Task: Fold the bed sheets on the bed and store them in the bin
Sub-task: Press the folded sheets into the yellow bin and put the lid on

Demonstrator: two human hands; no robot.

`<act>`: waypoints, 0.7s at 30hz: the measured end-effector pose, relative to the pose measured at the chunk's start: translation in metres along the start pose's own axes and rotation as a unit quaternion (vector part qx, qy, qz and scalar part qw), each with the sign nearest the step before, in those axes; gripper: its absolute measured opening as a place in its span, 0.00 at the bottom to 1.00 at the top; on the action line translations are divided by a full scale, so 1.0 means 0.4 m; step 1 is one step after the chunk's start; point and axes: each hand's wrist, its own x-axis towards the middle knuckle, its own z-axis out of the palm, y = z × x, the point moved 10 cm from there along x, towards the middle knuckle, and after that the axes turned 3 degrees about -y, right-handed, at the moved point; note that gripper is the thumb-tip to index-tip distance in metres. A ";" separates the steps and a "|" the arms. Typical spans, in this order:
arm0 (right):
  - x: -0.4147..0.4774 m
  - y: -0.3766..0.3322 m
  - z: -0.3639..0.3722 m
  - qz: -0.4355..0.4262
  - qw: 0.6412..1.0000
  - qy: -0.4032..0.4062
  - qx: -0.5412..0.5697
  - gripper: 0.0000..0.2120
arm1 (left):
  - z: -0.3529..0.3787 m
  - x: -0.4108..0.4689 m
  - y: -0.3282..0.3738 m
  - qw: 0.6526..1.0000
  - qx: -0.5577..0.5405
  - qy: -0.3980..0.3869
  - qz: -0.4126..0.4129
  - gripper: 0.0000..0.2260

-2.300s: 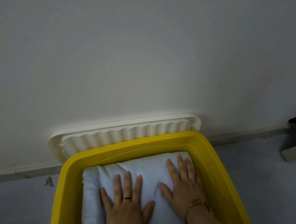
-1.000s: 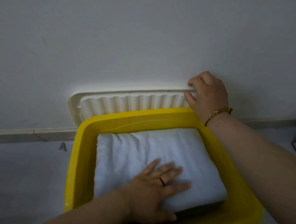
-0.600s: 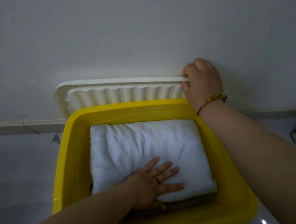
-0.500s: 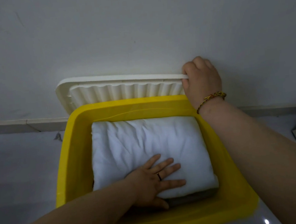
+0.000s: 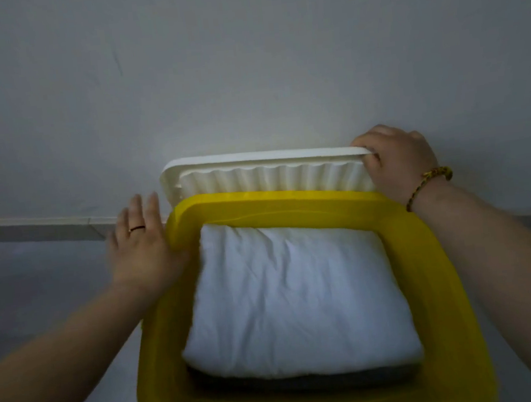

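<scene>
A rectangular yellow plastic bin (image 5: 426, 266) is seen from above, set on a grey floor (image 5: 39, 287) against a pale wall (image 5: 244, 57). Behind it, a cream ribbed plastic lid (image 5: 268, 174) is stood on its long edge and leaned on the wall. The lid's upper right corner is grasped by the right hand (image 5: 397, 164), fingers curled over the edge. The left hand (image 5: 138, 245) is held flat with straight fingers, gripping nothing, just beside the bin's far-left corner and near the lid's left end. It is blurred, so contact with the rim cannot be judged.

The step in hand is judged to be lidding the bin. It would be done best if the lid's free left end were taken too, the lid lifted level, tipped forward and seated on all four sides of the rim, with no cloth pinched.

The folded white bed sheet (image 5: 299, 294) lies inside the bin, filling most of it. It is a puffed, pillow-like rectangle, finely creased, with a darker layer (image 5: 294, 381) showing beneath its near edge.
</scene>
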 end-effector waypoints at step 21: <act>-0.145 -0.072 -0.138 -0.041 0.974 0.216 0.054 0.17 | 0.018 -0.091 -0.081 0.952 -0.247 -0.160 -0.081 0.06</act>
